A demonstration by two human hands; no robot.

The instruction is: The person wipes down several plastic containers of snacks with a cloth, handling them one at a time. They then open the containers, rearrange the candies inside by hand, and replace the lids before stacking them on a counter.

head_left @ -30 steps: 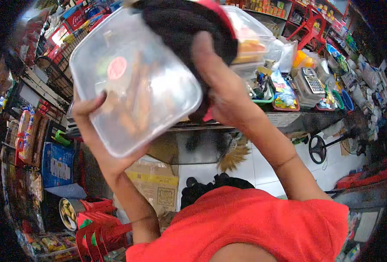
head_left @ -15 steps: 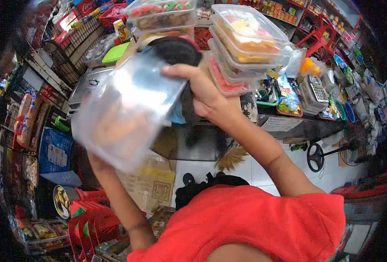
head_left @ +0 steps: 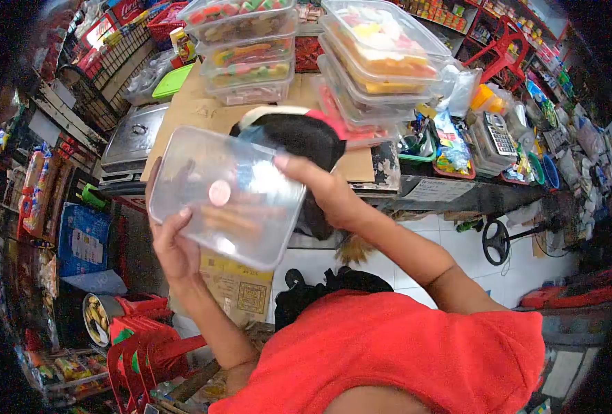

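A clear plastic food container [head_left: 251, 238], with a round pale sticker on the face toward me, is held up over the counter's front edge, tilted. Brownish shapes show through its wall. My left hand [head_left: 176, 247] grips the lower left edge, thumb lying over the face. At the upper right edge my right hand [head_left: 323, 193] also holds the container, its fingertips slightly blurred. Just behind the container lies a black cloth item [head_left: 302, 134] with a pink and white edge, partly hidden by it.
Stacked tubs of colourful sweets [head_left: 247, 62] stand at the counter's back left, another tub stack [head_left: 378, 65] to the right. A metal lidded tray [head_left: 137, 134] sits left, a calculator [head_left: 499, 134] right. Red chairs [head_left: 137, 355] and a cardboard box [head_left: 240, 290] are below.
The container has dropped toward me and turned, its face now sharper with the sticker visible. My left hand has come into sight at its edge; my right hand has moved lower.
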